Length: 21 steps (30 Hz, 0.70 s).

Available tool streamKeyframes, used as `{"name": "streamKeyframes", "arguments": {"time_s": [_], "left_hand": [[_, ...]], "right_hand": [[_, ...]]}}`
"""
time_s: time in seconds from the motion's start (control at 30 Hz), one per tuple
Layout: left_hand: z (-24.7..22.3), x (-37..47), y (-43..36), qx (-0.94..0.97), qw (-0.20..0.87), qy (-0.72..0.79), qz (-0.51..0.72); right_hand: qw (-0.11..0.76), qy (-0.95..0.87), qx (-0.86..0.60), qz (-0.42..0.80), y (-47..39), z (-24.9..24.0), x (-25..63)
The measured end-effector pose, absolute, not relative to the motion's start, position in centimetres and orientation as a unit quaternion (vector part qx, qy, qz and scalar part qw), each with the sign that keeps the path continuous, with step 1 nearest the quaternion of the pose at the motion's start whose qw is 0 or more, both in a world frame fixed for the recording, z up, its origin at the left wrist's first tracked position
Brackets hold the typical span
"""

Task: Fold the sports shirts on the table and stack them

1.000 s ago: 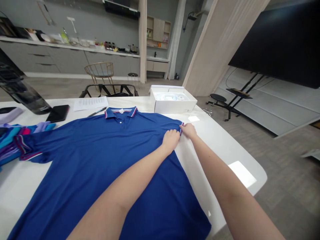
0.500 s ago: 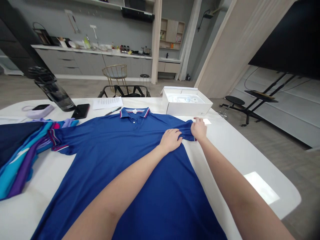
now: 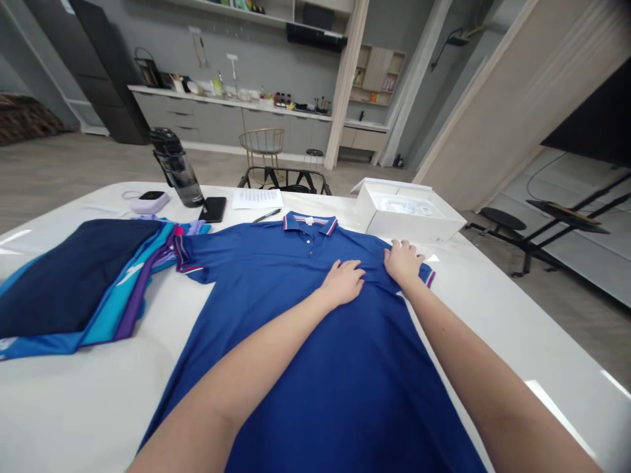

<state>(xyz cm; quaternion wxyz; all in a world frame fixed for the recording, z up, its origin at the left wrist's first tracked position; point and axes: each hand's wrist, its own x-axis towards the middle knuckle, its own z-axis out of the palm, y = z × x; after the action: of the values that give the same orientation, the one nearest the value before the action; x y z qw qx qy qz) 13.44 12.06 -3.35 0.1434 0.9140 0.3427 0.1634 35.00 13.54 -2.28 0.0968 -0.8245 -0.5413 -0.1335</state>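
A blue polo shirt (image 3: 315, 341) lies spread face up on the white table (image 3: 497, 302), its collar at the far side and both short sleeves stretched outward. Red and white stripes trim the collar and cuffs. My left hand (image 3: 344, 282) rests flat on the chest of the shirt, fingers extended. My right hand (image 3: 404, 263) lies on the sleeve at the right, fingers spread over the cloth near the shoulder. The striped cuff shows just beyond that hand. The shirt's lower hem is out of view.
Folded clothes (image 3: 83, 276) are stacked at the left, touching the left sleeve. Behind the shirt stand a water bottle (image 3: 177, 167), a black phone (image 3: 213, 209), a paper sheet (image 3: 257, 198), a pen (image 3: 267, 215) and an open white box (image 3: 414, 223). A purple device (image 3: 150, 202) sits farther left.
My right hand has moved from gripping the sleeve's cuff to lying on the sleeve closer to the shoulder. My left hand stays on the chest. The view has turned left.
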Motion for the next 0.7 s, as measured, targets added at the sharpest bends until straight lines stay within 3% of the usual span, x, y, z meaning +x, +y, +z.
{"name": "streamKeyframes", "arguments": {"time_s": [0.23,0.33,0.43,0.6,0.7], "left_hand": [[-0.5,-5.1,15.1,0.774,-0.026,0.616,0.144],[-0.5,-12.5,14.7,0.741,-0.074,0.661,0.096],[-0.6,-17.6,13.5,0.754,-0.087,0.65,0.043],[0.6,-20.9,11.1,0.758,-0.092,0.645,-0.011],[1.2,-20.2,10.7,0.747,-0.079,0.66,-0.01]], "right_hand": [[0.222,-0.779,-0.574,0.118,21.0,-0.4,13.6],[0.254,-0.806,-0.493,0.207,22.7,-0.9,3.0],[0.234,-0.81,-0.469,0.264,23.3,-1.7,-5.0],[0.151,-0.805,-0.429,0.38,22.4,-2.7,-10.7],[0.194,-0.822,-0.398,0.359,21.1,-3.0,-9.6]]}}
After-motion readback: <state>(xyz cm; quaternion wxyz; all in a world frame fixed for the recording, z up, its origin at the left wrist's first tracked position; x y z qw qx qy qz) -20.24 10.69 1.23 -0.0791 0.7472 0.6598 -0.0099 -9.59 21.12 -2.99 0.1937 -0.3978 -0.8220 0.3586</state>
